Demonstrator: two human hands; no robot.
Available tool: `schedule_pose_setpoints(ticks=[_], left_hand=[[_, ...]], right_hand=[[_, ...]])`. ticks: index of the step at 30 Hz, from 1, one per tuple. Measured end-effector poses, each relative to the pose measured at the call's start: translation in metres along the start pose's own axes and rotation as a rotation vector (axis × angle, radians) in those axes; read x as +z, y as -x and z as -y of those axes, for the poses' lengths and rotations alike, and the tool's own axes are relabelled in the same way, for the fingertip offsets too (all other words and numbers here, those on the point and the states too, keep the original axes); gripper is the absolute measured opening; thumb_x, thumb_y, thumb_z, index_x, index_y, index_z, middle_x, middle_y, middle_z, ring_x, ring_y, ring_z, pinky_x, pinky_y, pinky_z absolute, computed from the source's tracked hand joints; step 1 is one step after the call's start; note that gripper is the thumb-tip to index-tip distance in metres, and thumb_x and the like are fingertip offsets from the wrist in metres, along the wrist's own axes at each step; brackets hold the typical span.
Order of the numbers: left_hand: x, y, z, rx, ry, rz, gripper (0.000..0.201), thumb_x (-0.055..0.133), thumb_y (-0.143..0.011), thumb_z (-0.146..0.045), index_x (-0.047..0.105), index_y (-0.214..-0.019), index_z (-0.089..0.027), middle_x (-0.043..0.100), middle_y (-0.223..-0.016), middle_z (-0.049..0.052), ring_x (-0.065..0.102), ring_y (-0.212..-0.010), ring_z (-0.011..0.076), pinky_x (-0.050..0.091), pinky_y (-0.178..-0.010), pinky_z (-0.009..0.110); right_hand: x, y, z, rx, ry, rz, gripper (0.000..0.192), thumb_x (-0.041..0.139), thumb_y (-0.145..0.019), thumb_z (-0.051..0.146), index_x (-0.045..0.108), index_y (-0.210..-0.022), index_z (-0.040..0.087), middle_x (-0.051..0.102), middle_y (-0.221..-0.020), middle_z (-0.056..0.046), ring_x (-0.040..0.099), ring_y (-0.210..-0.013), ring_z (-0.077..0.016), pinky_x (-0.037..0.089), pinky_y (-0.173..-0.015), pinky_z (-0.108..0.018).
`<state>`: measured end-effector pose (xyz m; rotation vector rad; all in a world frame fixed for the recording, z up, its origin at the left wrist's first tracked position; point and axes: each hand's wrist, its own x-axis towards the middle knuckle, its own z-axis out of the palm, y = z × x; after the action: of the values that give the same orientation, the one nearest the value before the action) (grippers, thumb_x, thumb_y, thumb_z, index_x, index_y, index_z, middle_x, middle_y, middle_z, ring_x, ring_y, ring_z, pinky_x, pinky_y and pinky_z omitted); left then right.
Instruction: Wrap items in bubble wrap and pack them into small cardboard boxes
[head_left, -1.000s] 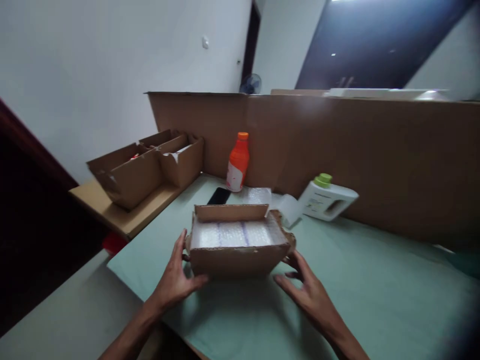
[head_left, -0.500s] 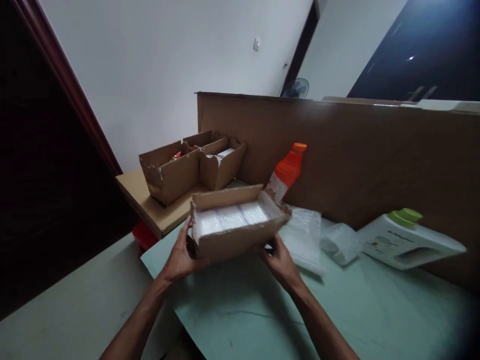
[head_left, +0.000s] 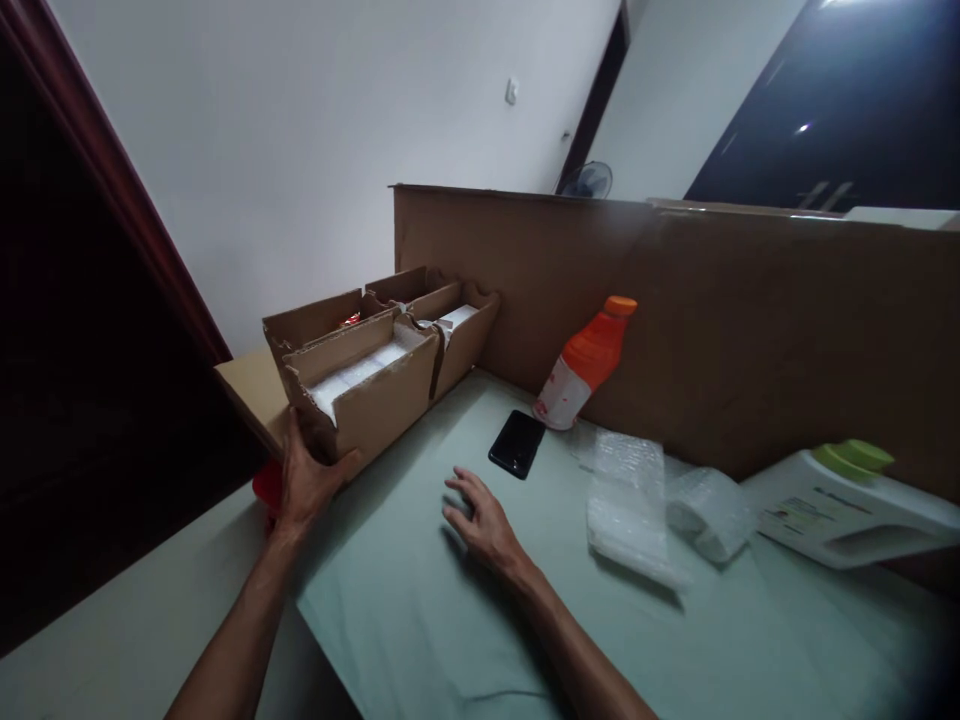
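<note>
Left hand (head_left: 306, 478) clasped around the near left corner of an open cardboard box (head_left: 365, 390), thumb on the front, fingers hidden behind. Box packed with white bubble-wrapped items, set at the table's left edge, just in front of two more open cardboard boxes (head_left: 420, 310). Right hand (head_left: 480, 520) empty, fingers loosely spread, resting palm down on the pale green table (head_left: 465, 620). Black phone (head_left: 517, 443) near the right fingertips. Orange bottle (head_left: 587, 363), bubble wrap (head_left: 630, 490) and white jug (head_left: 847, 505) along the cardboard partition (head_left: 675, 300).
</note>
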<state>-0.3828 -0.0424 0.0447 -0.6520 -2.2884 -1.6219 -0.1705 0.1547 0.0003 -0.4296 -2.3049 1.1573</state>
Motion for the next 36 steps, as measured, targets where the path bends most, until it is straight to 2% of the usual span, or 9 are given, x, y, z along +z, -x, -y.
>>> schedule_pose_setpoints(ticks=[3,8,12,16,21,25,28,31,36], left_hand=[[0.001,-0.012,0.002,-0.031,-0.017,0.038,0.112,0.084,-0.065,-0.042,0.024,-0.157,-0.021,0.049,-0.148,0.016,0.046,-0.14,0.0344,0.038,-0.117,0.052],[0.005,-0.008,-0.003,-0.076,-0.074,-0.041,0.088,0.074,-0.074,-0.041,0.039,-0.151,-0.017,0.05,-0.147,0.017,0.046,-0.141,0.0342,0.037,-0.119,0.05],[0.016,0.057,-0.02,-0.123,-0.064,-0.057,0.088,0.066,-0.083,-0.043,0.025,-0.155,-0.014,0.036,-0.155,0.022,0.034,-0.148,0.0364,0.029,-0.123,0.055],[0.034,0.131,-0.045,-0.018,-0.015,0.199,0.076,0.061,-0.086,-0.045,0.031,-0.152,-0.02,0.027,-0.16,0.018,0.037,-0.147,0.0332,0.042,-0.115,0.049],[0.095,0.134,-0.082,0.174,-0.153,0.603,0.058,0.057,-0.089,-0.034,0.045,-0.143,-0.014,0.046,-0.15,0.019,0.04,-0.145,0.0292,0.036,-0.119,0.044],[0.165,0.104,-0.111,0.214,-0.226,0.676,0.07,0.069,-0.08,-0.034,0.046,-0.144,-0.014,0.045,-0.152,0.021,0.038,-0.145,0.0373,0.033,-0.117,0.052],[0.208,0.095,-0.127,0.22,-0.285,0.713,0.08,0.072,-0.077,-0.034,0.041,-0.147,-0.012,0.048,-0.148,0.024,0.043,-0.139,0.041,0.035,-0.113,0.053],[0.227,0.1,-0.131,0.225,-0.345,0.718,0.073,0.067,-0.08,-0.028,0.042,-0.147,-0.012,0.055,-0.141,0.023,0.049,-0.134,0.0381,0.035,-0.112,0.049],[0.226,0.133,-0.127,0.271,-0.4,0.701,0.075,0.062,-0.081,-0.027,0.036,-0.151,-0.013,0.054,-0.143,0.021,0.048,-0.133,0.0366,0.036,-0.111,0.048]], right_hand=[[-0.002,0.025,-0.008,-0.022,0.067,-0.021,0.028,0.062,-0.083,0.023,0.073,-0.108,0.02,0.063,-0.137,-0.015,0.058,-0.13,-0.0294,0.045,-0.111,-0.051],[0.0,0.027,-0.004,-0.073,0.155,-0.04,0.025,0.058,-0.085,0.018,0.072,-0.106,0.018,0.065,-0.132,-0.017,0.06,-0.125,-0.0293,0.05,-0.106,-0.05],[0.008,0.028,0.008,-0.073,0.229,-0.038,0.025,0.059,-0.083,0.012,0.073,-0.103,0.019,0.067,-0.13,-0.014,0.061,-0.123,-0.0257,0.05,-0.106,-0.045],[0.005,0.041,0.018,-0.081,0.327,0.029,0.023,0.064,-0.083,0.012,0.073,-0.103,0.02,0.07,-0.128,-0.01,0.06,-0.123,-0.0231,0.047,-0.108,-0.041],[-0.047,0.105,0.027,-0.077,0.458,0.084,0.025,0.066,-0.085,0.018,0.071,-0.109,0.023,0.069,-0.128,-0.008,0.06,-0.123,-0.0244,0.045,-0.106,-0.042],[-0.104,0.18,0.013,0.023,0.575,-0.043,0.029,0.058,-0.089,0.017,0.07,-0.115,0.02,0.066,-0.133,-0.015,0.059,-0.125,-0.0304,0.046,-0.104,-0.051],[-0.124,0.222,0.0,0.075,0.631,-0.169,0.03,0.055,-0.092,0.019,0.069,-0.118,0.022,0.066,-0.134,-0.013,0.061,-0.125,-0.0304,0.049,-0.102,-0.053],[-0.124,0.239,-0.006,0.088,0.627,-0.235,0.028,0.055,-0.092,0.018,0.07,-0.115,0.023,0.069,-0.131,-0.012,0.062,-0.123,-0.0308,0.051,-0.1,-0.053],[-0.12,0.235,-0.006,0.09,0.557,-0.246,0.027,0.057,-0.089,0.016,0.071,-0.112,0.021,0.069,-0.129,-0.013,0.063,-0.121,-0.0318,0.051,-0.099,-0.054]])
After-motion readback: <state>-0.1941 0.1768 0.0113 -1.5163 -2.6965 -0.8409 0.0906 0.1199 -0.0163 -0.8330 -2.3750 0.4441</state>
